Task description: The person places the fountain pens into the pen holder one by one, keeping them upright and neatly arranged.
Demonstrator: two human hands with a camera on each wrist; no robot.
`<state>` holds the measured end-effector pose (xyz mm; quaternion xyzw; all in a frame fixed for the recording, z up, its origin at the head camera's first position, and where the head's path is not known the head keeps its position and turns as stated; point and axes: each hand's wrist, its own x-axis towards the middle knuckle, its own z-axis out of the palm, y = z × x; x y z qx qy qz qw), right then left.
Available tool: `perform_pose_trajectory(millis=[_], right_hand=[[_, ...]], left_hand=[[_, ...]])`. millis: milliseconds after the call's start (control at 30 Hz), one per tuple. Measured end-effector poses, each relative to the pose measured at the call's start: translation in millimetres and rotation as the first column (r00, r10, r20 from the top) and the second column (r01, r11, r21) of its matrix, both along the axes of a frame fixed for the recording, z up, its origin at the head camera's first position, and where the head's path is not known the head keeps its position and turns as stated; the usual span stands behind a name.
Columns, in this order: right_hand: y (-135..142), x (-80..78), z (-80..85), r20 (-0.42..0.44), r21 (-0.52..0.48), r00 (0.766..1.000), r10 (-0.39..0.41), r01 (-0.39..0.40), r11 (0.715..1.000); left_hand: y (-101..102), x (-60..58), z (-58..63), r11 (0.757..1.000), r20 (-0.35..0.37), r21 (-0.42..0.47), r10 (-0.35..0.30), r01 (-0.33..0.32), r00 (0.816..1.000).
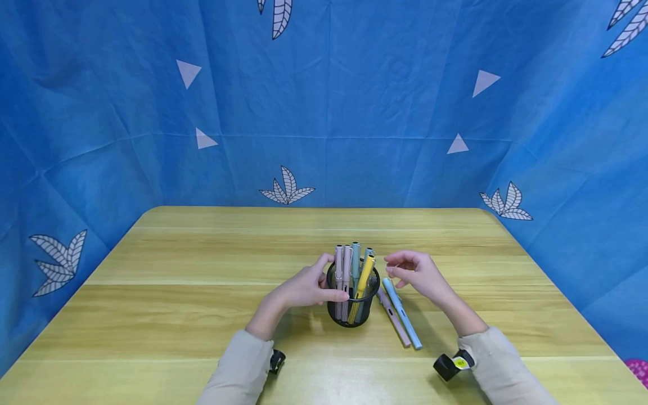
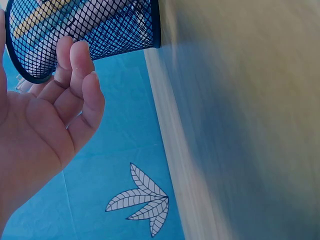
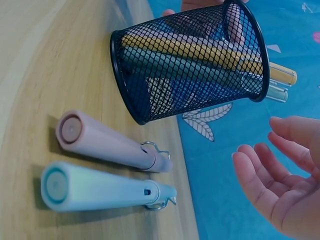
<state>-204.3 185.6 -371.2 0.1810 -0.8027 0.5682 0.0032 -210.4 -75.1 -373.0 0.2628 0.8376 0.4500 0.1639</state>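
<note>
A black mesh pen cup [image 1: 354,320] stands upright on the table, holding several pens: mauve, blue-green and a yellow pen [image 1: 363,278]. My left hand [image 1: 307,286] grips the cup from its left side, with the thumb across the front of the rim and the other fingers around the left and back. To the cup's right, my right hand [image 1: 417,274] hovers with loosely bent fingers and nothing between them. Below it, two pens lie side by side on the tabletop: a mauve pen [image 3: 107,142] nearer the cup and a light blue pen [image 3: 102,187].
The wood-grain table [image 1: 177,315] runs back to a blue cloth backdrop [image 1: 385,112] with leaf and triangle prints. Each wrist carries a small black camera, such as the right wrist camera [image 1: 446,367]. A pink object [image 1: 639,370] shows at the far right edge.
</note>
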Motion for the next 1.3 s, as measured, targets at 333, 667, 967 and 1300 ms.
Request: perform_pose_trajectory(millis=[333,667,967,1300], right_hand=[[5.7,0.3,-5.4,0.016,0.045,1.0,0.006,-0.007,0.999],[12.4,-0.9,-10.3,0.055,0.099,0.998,0.037,-0.043,0.994],[17.2,-1.8,-10.9,0.08,0.151,0.994,0.074,-0.085,0.985],[21.4,-3.1,-9.6,0.161,0.211,0.982,0.103,-0.136,0.968]], left_hand=[[-0.9,0.1,-1.1,1.0,-0.015,-0.012,-0.004,0.004,1.0],[-0.5,-0.2,-0.5,1.0,-0.022,-0.012,-0.005,0.005,1.0],[-0.6,-0.5,-2.0,1.0,-0.023,-0.01,-0.007,0.006,1.0],[-1.5,-0.6,-2.4,1.0,-0.025,-0.01,-0.011,0.01,1.0]])
